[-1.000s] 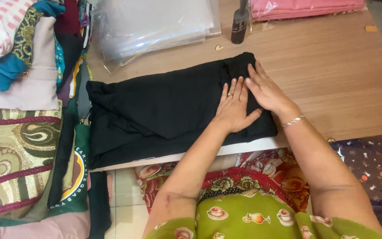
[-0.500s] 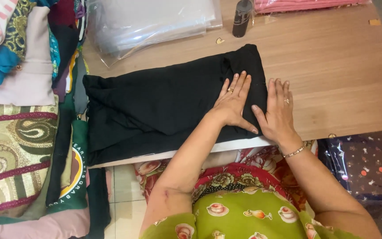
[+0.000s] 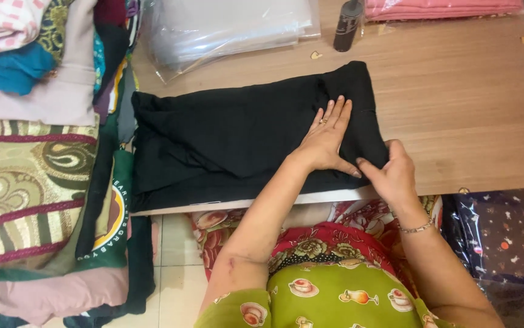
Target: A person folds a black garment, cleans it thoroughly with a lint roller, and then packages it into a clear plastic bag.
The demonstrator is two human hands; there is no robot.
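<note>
A black folded garment (image 3: 231,136) lies across the near part of the wooden table (image 3: 475,115). My left hand (image 3: 326,138) rests flat on the garment's right half, fingers spread and pointing away, a ring on one finger. My right hand (image 3: 391,175), with a bracelet at the wrist, is at the garment's near right corner. Its fingers are curled and pinch the cloth edge beside my left thumb.
A stack of clear plastic bags (image 3: 231,27) lies at the back of the table, with a dark bottle (image 3: 347,24) and folded pink cloth (image 3: 444,7) to its right. Piled clothes (image 3: 31,152) fill the left side. A dark star-patterned cloth (image 3: 505,231) lies at lower right.
My right hand slid off the garment's right side toward me and now pinches its near right corner. My left hand stayed flat on the cloth.
</note>
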